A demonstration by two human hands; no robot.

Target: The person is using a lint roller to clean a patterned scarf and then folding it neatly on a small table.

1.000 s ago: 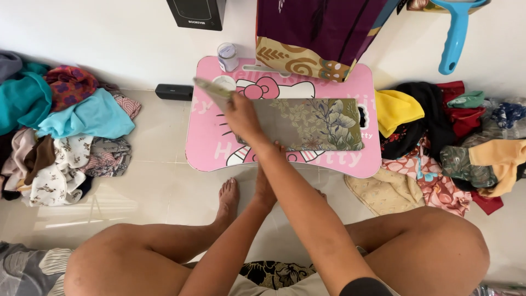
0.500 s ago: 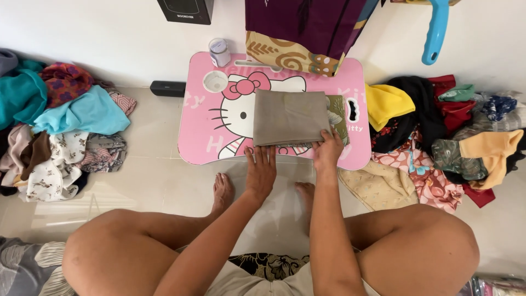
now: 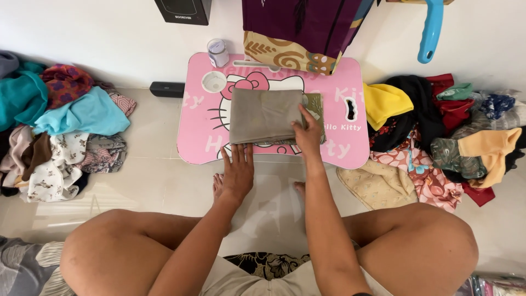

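Note:
A grey-green cloth [image 3: 266,115] lies folded into a rectangle on a small pink lap table [image 3: 208,129] with a cartoon cat print. My right hand [image 3: 308,134] presses down on the cloth's right edge, fingers resting on the fold. My left hand [image 3: 238,171] lies flat with fingers spread at the table's near edge, just below the cloth's lower left corner. My bare knees and feet show below the table.
A heap of mixed clothes [image 3: 55,126] lies on the floor at left, another heap [image 3: 438,131] at right. A small jar [image 3: 217,52] stands at the table's far left corner. A purple patterned fabric [image 3: 301,27] hangs over the table's back. A black bar [image 3: 167,89] rests by the wall.
The cloth, spread out long with a leafy print showing, has been folded over into a compact plain rectangle. My right hand moved from its left end to its right edge; my left hand stayed near the table edge.

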